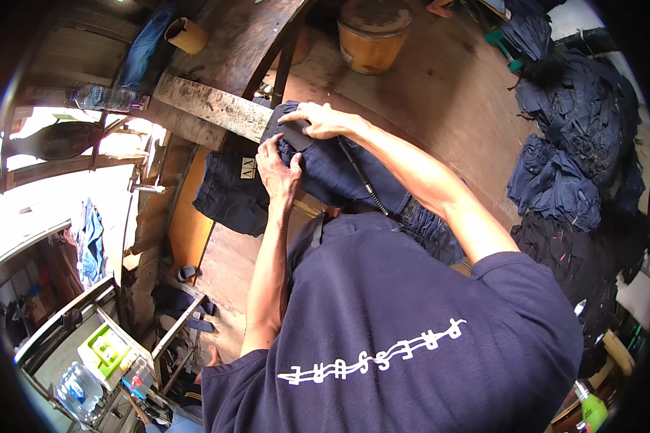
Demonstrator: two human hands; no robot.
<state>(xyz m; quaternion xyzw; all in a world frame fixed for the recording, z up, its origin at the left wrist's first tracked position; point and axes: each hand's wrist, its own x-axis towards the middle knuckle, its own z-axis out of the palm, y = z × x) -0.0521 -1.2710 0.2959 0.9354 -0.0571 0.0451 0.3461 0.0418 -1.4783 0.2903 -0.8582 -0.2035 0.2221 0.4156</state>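
Note:
Dark navy cloth (354, 162) lies draped over the end of a wooden board (217, 107) in front of me. A smooth dark flat piece (297, 135) sits on top of it; I cannot tell its material. My right hand (321, 120) is closed over the far edge of the dark piece, thumb and fingers bent against it. On the near left side, my left hand (277, 167) rests on the cloth with fingers stretched and thumb apart. Dark shorts with a pale patch (227, 191) hang beside my left hand. A black cord with a coiled section (368, 186) runs across the cloth.
A round brown tub (374, 36) stands on the floor ahead. Heaps of dark clothing (570, 130) fill the right side. A tan cup-shaped container (186, 36) is on the wooden bench at upper left. Lower left, a rack (177, 325) stands near a yellow-green tray (107, 352) and clear bottles (79, 390).

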